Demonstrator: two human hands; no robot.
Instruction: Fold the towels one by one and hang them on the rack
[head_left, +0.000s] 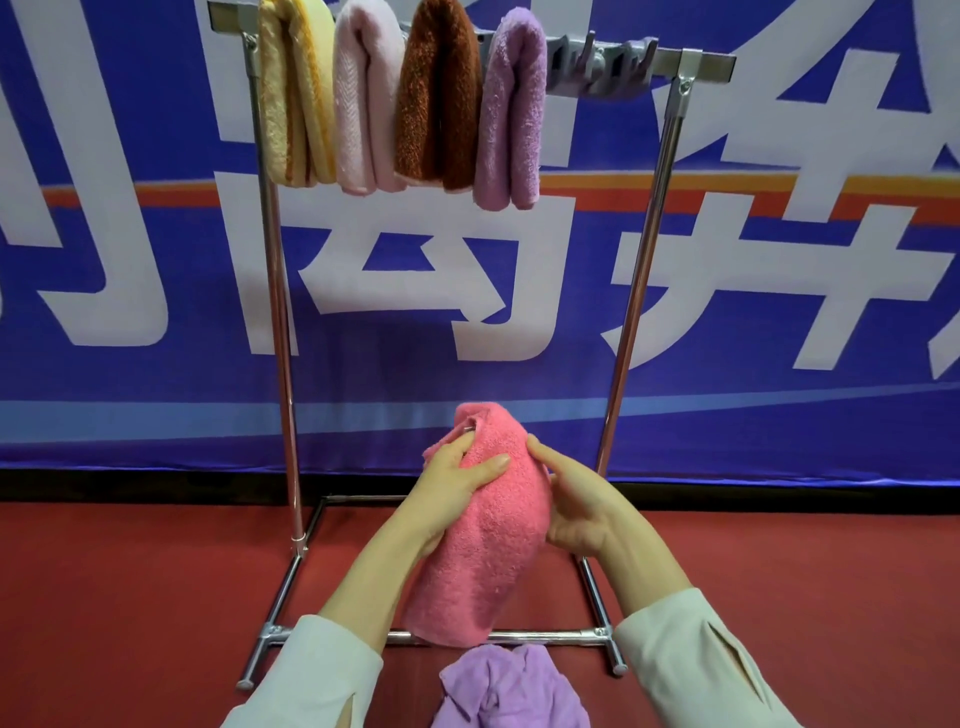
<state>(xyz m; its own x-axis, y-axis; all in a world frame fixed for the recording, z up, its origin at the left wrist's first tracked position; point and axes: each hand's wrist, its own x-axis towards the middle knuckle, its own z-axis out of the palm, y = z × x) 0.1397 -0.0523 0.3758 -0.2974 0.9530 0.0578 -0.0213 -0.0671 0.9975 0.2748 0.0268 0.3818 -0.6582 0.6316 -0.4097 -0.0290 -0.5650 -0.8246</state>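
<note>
A folded pink towel (493, 525) hangs in front of me, held up between both hands above the rack's base. My left hand (452, 483) grips its left side, thumb across the front and fingers tucked into the fold near the top. My right hand (576, 499) holds its right edge with fingers curled behind it. The metal rack (631, 291) stands ahead; on its top bar hang a yellow towel (293, 98), a pale pink towel (358, 104), a brown towel (439, 98) and a purple towel (511, 114), each folded. A crumpled lilac towel (511, 688) lies on the red floor below my hands.
The right part of the top bar (711, 65) is bare, with grey hooks (597, 62) beside the purple towel. A blue banner with white characters (156, 260) forms the wall behind. The rack's base frame (595, 587) lies on the red floor (130, 597).
</note>
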